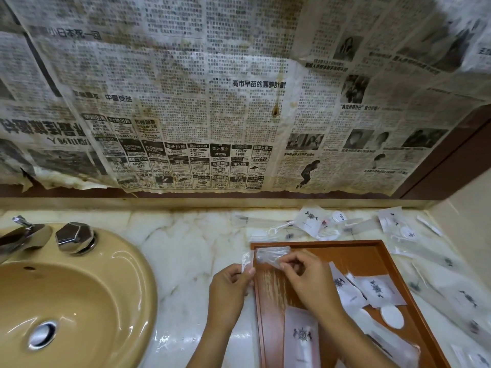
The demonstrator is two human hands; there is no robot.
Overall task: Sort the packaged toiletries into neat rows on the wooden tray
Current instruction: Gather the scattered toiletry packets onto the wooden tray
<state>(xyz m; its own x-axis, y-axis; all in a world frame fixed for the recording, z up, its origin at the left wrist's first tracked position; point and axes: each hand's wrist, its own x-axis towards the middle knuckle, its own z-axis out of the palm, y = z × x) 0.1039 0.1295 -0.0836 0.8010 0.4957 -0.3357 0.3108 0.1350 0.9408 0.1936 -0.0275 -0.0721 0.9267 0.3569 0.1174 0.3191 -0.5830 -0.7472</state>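
Observation:
A wooden tray [372, 254] lies on the marble counter at the right. My left hand [228, 290] and my right hand [308, 277] both pinch a clear plastic packet [269, 254] over the tray's far left corner. On the tray lie white sachets with a dark emblem [377, 289], a round white pad [392, 317] and a long white packet [301, 338] near my right forearm.
More packaged toiletries [310, 219] are scattered on the counter behind and to the right of the tray. A beige sink [71, 296] with chrome tap handles [75, 237] fills the left. Newspaper covers the wall behind.

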